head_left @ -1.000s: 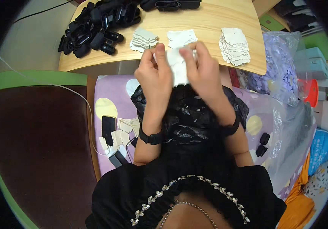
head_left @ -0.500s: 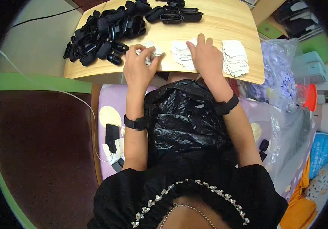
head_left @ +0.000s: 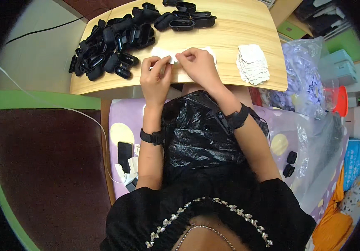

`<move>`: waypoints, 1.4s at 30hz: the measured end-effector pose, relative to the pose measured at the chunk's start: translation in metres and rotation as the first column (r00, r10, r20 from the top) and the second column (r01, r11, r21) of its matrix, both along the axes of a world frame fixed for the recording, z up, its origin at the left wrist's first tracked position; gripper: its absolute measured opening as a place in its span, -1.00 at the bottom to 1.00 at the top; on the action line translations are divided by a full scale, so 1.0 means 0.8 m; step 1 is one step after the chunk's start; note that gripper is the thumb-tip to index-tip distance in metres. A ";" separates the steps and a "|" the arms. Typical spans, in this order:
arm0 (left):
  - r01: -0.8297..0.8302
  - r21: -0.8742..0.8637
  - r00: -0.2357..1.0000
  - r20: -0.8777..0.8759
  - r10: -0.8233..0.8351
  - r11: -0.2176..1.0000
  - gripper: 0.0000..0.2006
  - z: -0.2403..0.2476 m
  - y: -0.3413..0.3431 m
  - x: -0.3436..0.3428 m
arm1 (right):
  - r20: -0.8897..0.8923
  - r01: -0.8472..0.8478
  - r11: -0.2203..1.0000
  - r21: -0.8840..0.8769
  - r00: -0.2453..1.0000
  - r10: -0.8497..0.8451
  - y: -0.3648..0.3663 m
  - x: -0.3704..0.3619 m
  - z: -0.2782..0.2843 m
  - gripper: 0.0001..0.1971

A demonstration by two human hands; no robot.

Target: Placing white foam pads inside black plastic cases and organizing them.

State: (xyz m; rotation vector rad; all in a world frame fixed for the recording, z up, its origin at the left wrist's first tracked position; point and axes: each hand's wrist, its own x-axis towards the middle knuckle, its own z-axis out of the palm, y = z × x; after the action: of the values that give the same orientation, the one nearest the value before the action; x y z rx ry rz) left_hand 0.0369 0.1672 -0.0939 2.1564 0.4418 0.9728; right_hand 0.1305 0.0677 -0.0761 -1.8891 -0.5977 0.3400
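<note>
My left hand (head_left: 155,79) is over the table's near edge, its thumb and fingers closed on a small white piece (head_left: 173,60). My right hand (head_left: 200,67) meets it from the right, fingertips pinched at that same piece. Behind my left fingers lies another white piece or small pile (head_left: 159,52). A white pile (head_left: 210,52) shows only partly, as my right hand covers the rest. Farther right a taller stack of thin, wavy-edged white pieces (head_left: 253,65) lies fanned toward me.
Many small black rounded cases (head_left: 108,46) are heaped on the left of the wooden table (head_left: 226,33), several more (head_left: 188,19) at its far side. A black plastic bag (head_left: 201,129) covers my lap. A clear bag of lilac items (head_left: 301,79) stands right of the table.
My right hand has left the middle white pile and moved left to my left hand. Both sets of fingertips now come together at a small white piece. The view has shifted slightly.
</note>
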 end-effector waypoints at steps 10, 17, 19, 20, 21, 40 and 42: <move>0.171 -0.309 0.937 0.346 -0.057 0.936 -0.63 0.060 -0.030 -0.016 | -0.524 0.000 0.901 0.435 0.814 0.253 -0.050 -0.009 0.065 -0.78; 0.530 -0.569 0.832 0.490 -0.259 0.629 -0.64 0.107 -0.075 -0.052 | -0.505 0.026 0.827 0.561 0.802 0.318 -0.088 -0.069 0.098 -0.84; 0.485 -0.591 0.859 0.459 -0.225 0.645 -0.64 0.108 -0.086 -0.060 | -0.503 0.023 0.786 0.617 0.780 0.372 -0.097 -0.076 0.098 -0.85; 0.437 -0.610 0.884 0.428 -0.190 0.661 -0.64 0.111 -0.093 -0.063 | -0.519 0.038 0.778 0.627 0.766 0.380 -0.101 -0.080 0.101 -0.85; 0.388 -0.627 0.906 0.395 -0.154 0.676 -0.64 0.113 -0.098 -0.064 | -0.534 0.053 0.770 0.636 0.751 0.389 -0.105 -0.084 0.104 -0.86; 0.475 -0.840 0.880 0.445 -0.168 0.262 -0.63 0.109 -0.148 -0.037 | -0.274 0.201 0.699 0.687 0.962 -0.007 -0.124 -0.122 0.065 -0.85; 0.469 -0.850 0.881 0.432 -0.190 0.240 -0.63 0.109 -0.151 -0.037 | -0.353 0.199 0.717 0.669 0.933 0.070 -0.136 -0.117 0.066 -0.85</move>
State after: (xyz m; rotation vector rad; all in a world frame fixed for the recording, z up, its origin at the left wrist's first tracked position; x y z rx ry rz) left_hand 0.0075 0.0465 -0.0066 0.9090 0.2755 0.4590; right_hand 0.0369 -0.0409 -0.0233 -1.0665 -0.3334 0.3368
